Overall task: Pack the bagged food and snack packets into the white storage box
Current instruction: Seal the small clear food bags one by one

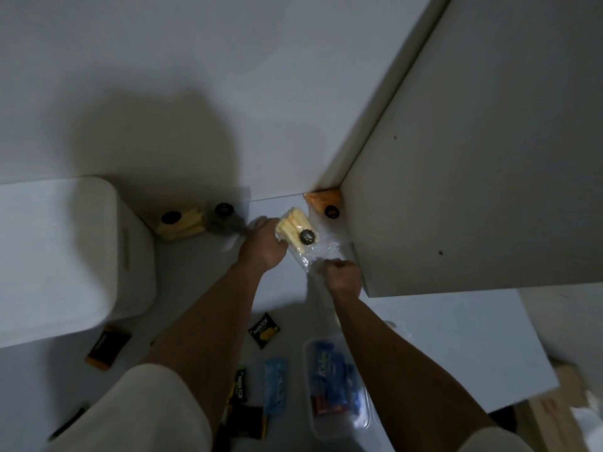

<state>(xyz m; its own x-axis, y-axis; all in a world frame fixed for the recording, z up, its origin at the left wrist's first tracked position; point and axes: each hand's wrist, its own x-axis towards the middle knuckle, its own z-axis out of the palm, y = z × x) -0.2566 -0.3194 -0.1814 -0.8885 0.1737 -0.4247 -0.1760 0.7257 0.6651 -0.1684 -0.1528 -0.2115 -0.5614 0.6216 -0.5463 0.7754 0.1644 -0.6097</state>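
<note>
A clear bag of pale yellow sticks point(292, 231) with a black round clip lies at the back of the white surface. My left hand point(262, 244) grips its left side. My right hand point(342, 275) is closed on the bag's clear plastic end point(321, 252). A second bag of yellow sticks point(184, 225) and a dark bag point(225, 220) sit by the wall to the left. An orange bag point(323, 200) is wedged in the corner. The white storage box point(65, 256) stands at the left, its lid on.
Near me lie small packets: a black one with yellow print point(265, 331), an orange-black one point(107, 347), a blue one point(276, 383). A clear tub point(336, 386) holds blue packets. A white cabinet side point(473, 174) rises at the right.
</note>
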